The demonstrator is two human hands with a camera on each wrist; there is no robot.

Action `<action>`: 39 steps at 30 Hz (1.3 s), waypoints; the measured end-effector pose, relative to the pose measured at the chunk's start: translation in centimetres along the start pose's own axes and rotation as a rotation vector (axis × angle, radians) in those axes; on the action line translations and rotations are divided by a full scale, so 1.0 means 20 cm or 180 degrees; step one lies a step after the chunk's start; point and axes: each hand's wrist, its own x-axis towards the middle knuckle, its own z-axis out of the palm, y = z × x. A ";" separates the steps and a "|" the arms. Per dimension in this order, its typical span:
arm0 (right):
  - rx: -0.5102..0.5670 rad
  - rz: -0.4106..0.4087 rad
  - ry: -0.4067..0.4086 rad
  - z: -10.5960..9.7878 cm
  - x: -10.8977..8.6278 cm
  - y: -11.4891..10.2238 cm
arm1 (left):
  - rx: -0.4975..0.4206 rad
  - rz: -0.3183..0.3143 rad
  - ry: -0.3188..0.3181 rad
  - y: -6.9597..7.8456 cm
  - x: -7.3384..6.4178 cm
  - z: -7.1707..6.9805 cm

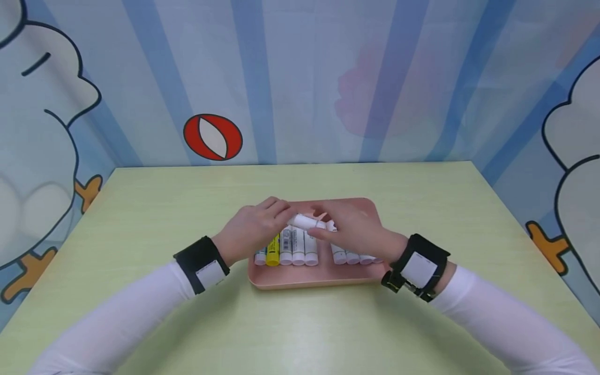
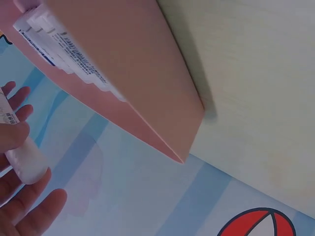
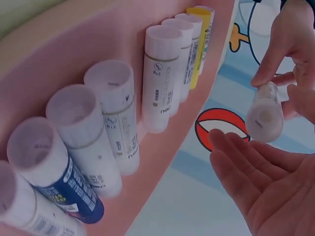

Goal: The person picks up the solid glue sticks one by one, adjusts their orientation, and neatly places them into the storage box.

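Note:
A white glue stick [image 1: 305, 222] is held above the pink tray, between the two hands. My left hand [image 1: 255, 226] pinches its left end; in the left wrist view a thumb lies across the glue stick [image 2: 30, 164]. My right hand [image 1: 353, 229] is at the other end, its fingers stretched out. In the right wrist view, the right palm [image 3: 278, 196] faces up with straight fingers beside the glue stick's end [image 3: 265, 123]. Under the hands, the tray [image 1: 290, 281] contains glue sticks in two groups, the left with a yellow glue stick [image 1: 273, 251].
White glue sticks [image 1: 298, 247] stand side by side in the left group. In the right group, partly covered by the right hand, a blue-labelled glue stick [image 3: 81, 189] shows among white ones. The tray rests on a pale table [image 1: 187, 208] before a patterned backdrop [image 1: 290, 78].

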 end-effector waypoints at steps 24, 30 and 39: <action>-0.0025 0.0075 0.0037 0.01 -0.06 -0.02 | -0.0815 -0.1297 -0.0358 -0.02 -0.10 0.02; 0.0027 0.0159 0.0225 -0.02 -0.08 0.04 | -0.1439 -0.2270 -0.0601 -0.11 -0.21 0.04; 0.0313 0.0563 0.0129 -0.02 -0.08 0.08 | -0.2148 -0.2801 -0.1023 -0.15 -0.26 0.10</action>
